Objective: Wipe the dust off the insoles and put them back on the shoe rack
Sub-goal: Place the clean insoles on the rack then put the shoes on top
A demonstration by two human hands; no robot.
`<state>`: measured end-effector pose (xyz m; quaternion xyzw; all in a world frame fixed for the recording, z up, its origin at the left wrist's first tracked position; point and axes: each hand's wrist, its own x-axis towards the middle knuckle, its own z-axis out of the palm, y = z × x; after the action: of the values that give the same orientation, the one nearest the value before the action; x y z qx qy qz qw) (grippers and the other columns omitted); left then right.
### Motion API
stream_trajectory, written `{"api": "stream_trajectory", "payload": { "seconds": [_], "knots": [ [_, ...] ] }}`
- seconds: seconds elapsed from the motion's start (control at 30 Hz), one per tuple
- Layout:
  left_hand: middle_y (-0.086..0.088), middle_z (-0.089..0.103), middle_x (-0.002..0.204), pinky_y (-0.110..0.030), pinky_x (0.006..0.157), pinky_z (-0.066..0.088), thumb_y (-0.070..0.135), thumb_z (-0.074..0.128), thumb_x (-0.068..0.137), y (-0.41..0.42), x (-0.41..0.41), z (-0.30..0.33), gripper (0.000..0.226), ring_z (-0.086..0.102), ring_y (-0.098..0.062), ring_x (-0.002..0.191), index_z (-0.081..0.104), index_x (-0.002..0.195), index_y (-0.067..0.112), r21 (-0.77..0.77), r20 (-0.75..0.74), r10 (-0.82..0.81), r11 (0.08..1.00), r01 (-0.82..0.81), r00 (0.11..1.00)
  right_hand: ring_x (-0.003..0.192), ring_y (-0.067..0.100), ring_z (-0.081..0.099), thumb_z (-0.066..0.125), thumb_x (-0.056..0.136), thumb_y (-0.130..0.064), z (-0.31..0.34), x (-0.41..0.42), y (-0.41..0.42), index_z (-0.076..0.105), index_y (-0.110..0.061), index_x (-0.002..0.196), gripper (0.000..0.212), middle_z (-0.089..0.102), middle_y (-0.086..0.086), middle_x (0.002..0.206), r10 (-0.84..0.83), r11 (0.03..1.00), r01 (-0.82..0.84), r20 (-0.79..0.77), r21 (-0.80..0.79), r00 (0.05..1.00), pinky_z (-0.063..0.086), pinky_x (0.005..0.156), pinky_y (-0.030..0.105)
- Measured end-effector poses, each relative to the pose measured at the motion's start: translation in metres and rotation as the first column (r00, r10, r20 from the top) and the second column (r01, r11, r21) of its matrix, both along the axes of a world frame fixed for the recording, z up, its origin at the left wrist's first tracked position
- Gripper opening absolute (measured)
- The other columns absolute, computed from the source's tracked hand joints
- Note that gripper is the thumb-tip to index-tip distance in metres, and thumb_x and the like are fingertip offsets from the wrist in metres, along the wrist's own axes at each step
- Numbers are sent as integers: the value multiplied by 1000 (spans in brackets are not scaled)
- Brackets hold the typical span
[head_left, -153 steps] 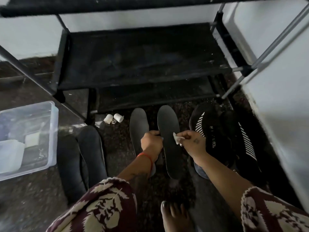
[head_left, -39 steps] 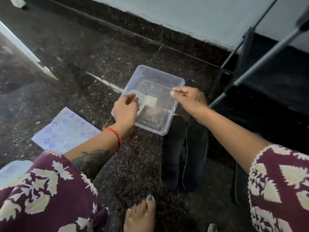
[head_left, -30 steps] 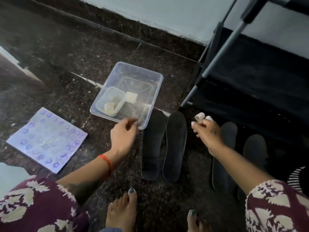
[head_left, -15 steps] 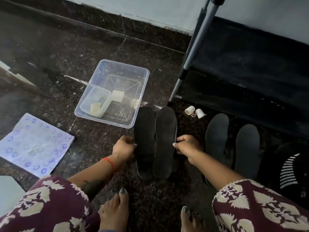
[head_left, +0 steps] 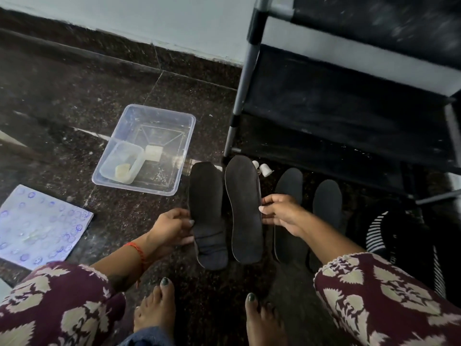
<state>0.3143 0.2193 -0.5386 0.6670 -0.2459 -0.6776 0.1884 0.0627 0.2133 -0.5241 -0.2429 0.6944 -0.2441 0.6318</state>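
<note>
Your left hand (head_left: 172,227) pinches the outer edge of the left flat dark foam insole (head_left: 207,216), thumb and fingers curled round its rim near the waist. Your right hand (head_left: 280,212) grips the outer edge of the right flat dark foam insole (head_left: 244,208) the same way, thumb over the top face. Both insoles sit side by side in front of you, undersides up, w/ toes pointing at the black metal-framed shoe rack (head_left: 349,108); whether the heels touch the dark speckled stone floor (head_left: 74,96) or are lifted off it, can't tell.

Handling, as a judgement: these look thin, light & bendy, so a one-edge pinch at mid-length will prob let toe and heel droop. Better to hold nearer the middle w/ fingers spread underneath, or stack the pair flat and carry as one. Foam surface likely grippy, not slippery; nothing fragile, but don't crease at the arch.

A second pair of dark insoles (head_left: 306,211) lies just beside your right hand on the floor, so don't drag the held one across it. The clear plastic tub (head_left: 184,146), w/ a smaller tub and pale pads inside, sits near the left insole's toe. Two small white caps (head_left: 264,168) lie by the rack foot, close to the right insole's toe.

Rack's lower shelf looks dusty itself.
</note>
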Motion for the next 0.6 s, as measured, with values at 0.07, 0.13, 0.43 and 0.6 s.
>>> {"api": "stream_trajectory", "payload": {
  "seconds": [0.07,0.13,0.43,0.6],
  "knots": [
    [-7,56,77,-22,43,52,-7,49,92,0,-7,22,17,54,-13,57,55,92,9,-10,-21,-6,1000,5,1000,75,15,61,53,88,7,21,-9,7,57,-4,89,12,62,8,83,-13,999,14,16,-32,1000,54,55,22],
    [-7,57,78,-22,42,51,-7,49,92,0,-13,44,16,57,-12,52,55,93,8,-32,-59,-20,999,18,998,76,15,61,54,88,6,44,-18,13,57,-6,87,13,62,7,84,-23,998,24,16,-61,1000,54,57,22],
    [-6,66,76,-23,46,52,-2,53,92,-4,-51,167,14,64,-9,53,59,100,8,-241,-148,-207,956,167,967,75,16,67,56,86,4,163,-66,41,62,-4,92,11,68,8,85,-43,976,49,32,-214,999,56,62,25],
    [-1,70,71,-24,47,52,-2,55,90,-12,-77,230,14,67,-9,56,60,99,7,-366,-187,-259,914,177,948,77,20,68,56,85,5,223,-97,51,62,-1,97,14,69,13,88,-61,949,76,58,-307,996,58,67,28]
  ]
}}
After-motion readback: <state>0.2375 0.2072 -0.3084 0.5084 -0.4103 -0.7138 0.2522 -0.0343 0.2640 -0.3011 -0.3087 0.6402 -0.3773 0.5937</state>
